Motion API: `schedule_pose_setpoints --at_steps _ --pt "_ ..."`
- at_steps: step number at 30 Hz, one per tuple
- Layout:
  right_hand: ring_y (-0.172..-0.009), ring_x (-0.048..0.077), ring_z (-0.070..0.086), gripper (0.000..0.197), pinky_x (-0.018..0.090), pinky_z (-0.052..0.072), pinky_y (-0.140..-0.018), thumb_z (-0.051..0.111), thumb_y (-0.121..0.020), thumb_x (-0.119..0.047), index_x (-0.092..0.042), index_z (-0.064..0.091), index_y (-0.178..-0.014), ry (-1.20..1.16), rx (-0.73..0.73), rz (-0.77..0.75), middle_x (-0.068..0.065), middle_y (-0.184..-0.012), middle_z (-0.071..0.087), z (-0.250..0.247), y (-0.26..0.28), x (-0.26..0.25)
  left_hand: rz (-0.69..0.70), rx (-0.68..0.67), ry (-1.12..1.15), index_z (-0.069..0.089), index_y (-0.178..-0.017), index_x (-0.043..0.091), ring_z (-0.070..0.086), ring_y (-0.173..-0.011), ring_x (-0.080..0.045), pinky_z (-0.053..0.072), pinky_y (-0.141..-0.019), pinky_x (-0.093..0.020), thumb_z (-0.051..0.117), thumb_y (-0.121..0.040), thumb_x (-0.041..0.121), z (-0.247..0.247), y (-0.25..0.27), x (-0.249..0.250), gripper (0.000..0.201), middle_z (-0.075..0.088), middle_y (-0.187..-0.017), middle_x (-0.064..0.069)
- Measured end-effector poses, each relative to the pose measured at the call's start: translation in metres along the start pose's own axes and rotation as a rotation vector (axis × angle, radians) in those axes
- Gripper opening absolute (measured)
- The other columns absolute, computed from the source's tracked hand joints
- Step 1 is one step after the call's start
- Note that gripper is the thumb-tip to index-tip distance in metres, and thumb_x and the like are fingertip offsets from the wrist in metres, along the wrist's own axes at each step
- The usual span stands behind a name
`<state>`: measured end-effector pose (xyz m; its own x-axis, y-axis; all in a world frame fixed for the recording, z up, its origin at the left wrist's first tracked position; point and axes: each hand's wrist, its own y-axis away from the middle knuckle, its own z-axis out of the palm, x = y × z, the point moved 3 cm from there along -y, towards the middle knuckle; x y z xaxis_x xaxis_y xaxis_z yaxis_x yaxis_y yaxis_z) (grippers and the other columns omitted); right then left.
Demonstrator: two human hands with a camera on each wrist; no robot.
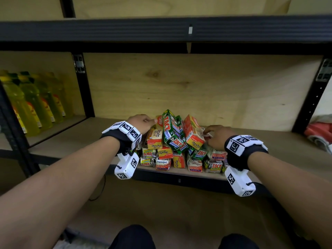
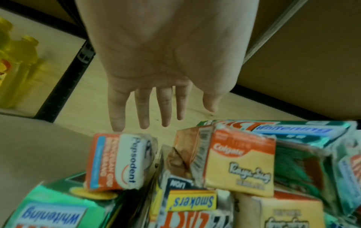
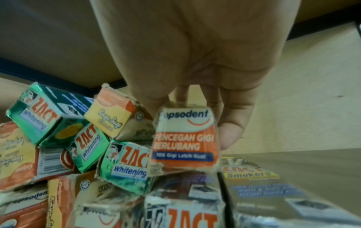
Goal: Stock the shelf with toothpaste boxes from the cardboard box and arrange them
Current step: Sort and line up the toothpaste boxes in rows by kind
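A loose pile of toothpaste boxes lies on the wooden shelf: green Zact, orange-yellow Colgate and orange-white Pepsodent. My left hand is at the pile's upper left, by a tilted Colgate box. In the left wrist view that hand has straight spread fingers and holds nothing, above a Pepsodent box. My right hand is at the pile's right side. There, in the right wrist view, my right hand pinches a Pepsodent box by its end. The cardboard box is out of view.
Yellow bottles fill the neighbouring bay on the left, behind a black upright. A black beam of the shelf above runs overhead. A red and white object lies past the right upright. Bare board shows either side of the pile.
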<state>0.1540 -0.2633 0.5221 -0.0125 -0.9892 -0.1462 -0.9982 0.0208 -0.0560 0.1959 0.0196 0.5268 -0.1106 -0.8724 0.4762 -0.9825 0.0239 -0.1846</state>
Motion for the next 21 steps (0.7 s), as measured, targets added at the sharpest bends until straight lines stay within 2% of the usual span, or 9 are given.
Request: schedule_pose_setpoints --at_steps 2,3,6,9,13,17,19,21 --pt "-0.104 0.024 0.063 0.038 0.023 0.046 -0.07 0.054 -0.095 -0.036 -0.034 0.056 -0.132 0.02 0.021 0.006 0.001 -0.14 0.054 -0.006 0.0 0.005 0.017 -0.001 -0.018 0.06 -0.127 0.027 0.056 -0.119 -0.021 0.043 -0.091 -0.027 0.042 -0.093 0.065 -0.006 0.002 0.006 0.054 0.061 -0.131 0.002" --pt "-0.104 0.024 0.064 0.037 0.024 0.047 -0.072 0.054 -0.094 -0.036 -0.034 0.057 -0.131 0.011 0.035 0.013 0.001 -0.14 0.054 -0.009 0.0 0.007 0.023 -0.007 -0.027 0.06 -0.127 0.028 0.056 -0.119 -0.021 0.043 -0.091 -0.028 0.042 -0.092 0.067 -0.008 0.003 0.008 0.055 0.06 -0.133 0.002" --pt "-0.089 0.02 0.066 0.034 0.023 0.048 -0.063 0.057 -0.089 -0.031 -0.04 0.06 -0.122 -0.077 0.08 0.068 0.0 -0.134 0.058 -0.021 0.001 0.013 0.035 -0.034 -0.071 0.06 -0.127 0.029 0.055 -0.119 -0.022 0.043 -0.088 -0.027 0.043 -0.092 0.067 -0.013 0.006 0.013 0.055 0.058 -0.135 0.001" --pt "-0.071 0.016 0.062 0.034 0.021 0.04 -0.049 0.058 -0.088 -0.03 -0.041 0.061 -0.12 -0.128 0.133 0.088 0.002 -0.122 0.063 -0.033 0.001 0.014 0.038 -0.065 -0.11 0.061 -0.126 0.029 0.056 -0.117 -0.021 0.043 -0.088 -0.025 0.048 -0.091 0.064 -0.014 0.009 0.013 0.051 0.059 -0.133 0.002" --pt "-0.066 0.021 0.061 0.031 0.022 0.041 -0.051 0.058 -0.088 -0.03 -0.042 0.063 -0.116 -0.166 0.211 0.048 0.005 -0.11 0.067 -0.046 0.002 -0.002 0.04 -0.082 -0.14 0.064 -0.121 0.03 0.057 -0.112 -0.018 0.046 -0.088 -0.025 0.055 -0.086 0.066 -0.012 0.011 0.004 0.051 0.062 -0.127 0.005" --pt "-0.056 0.017 0.057 0.023 0.02 0.036 -0.044 0.055 -0.09 -0.033 -0.044 0.064 -0.109 -0.217 0.238 -0.014 0.003 -0.095 0.065 -0.054 0.003 -0.032 0.038 -0.108 -0.204 0.06 -0.13 0.028 0.056 -0.115 -0.019 0.044 -0.083 -0.023 0.056 -0.086 0.066 -0.011 0.01 -0.006 0.058 0.06 -0.132 0.003" --pt "-0.056 0.017 0.059 0.024 0.02 0.038 -0.044 0.056 -0.089 -0.032 -0.043 0.065 -0.109 -0.241 0.237 -0.047 0.001 -0.097 0.066 -0.055 -0.001 -0.049 0.031 -0.115 -0.195 0.057 -0.133 0.028 0.056 -0.117 -0.02 0.043 -0.083 -0.023 0.055 -0.087 0.064 -0.011 0.01 -0.012 0.059 0.058 -0.135 0.001" --pt "-0.061 0.017 0.061 0.027 0.02 0.04 -0.046 0.057 -0.088 -0.03 -0.041 0.065 -0.111 -0.281 0.233 -0.07 0.0 -0.1 0.064 -0.053 -0.005 -0.066 0.023 -0.11 -0.19 0.055 -0.137 0.027 0.055 -0.119 -0.022 0.045 -0.09 -0.026 0.054 -0.089 0.063 -0.012 0.01 -0.017 0.06 0.056 -0.138 -0.002"
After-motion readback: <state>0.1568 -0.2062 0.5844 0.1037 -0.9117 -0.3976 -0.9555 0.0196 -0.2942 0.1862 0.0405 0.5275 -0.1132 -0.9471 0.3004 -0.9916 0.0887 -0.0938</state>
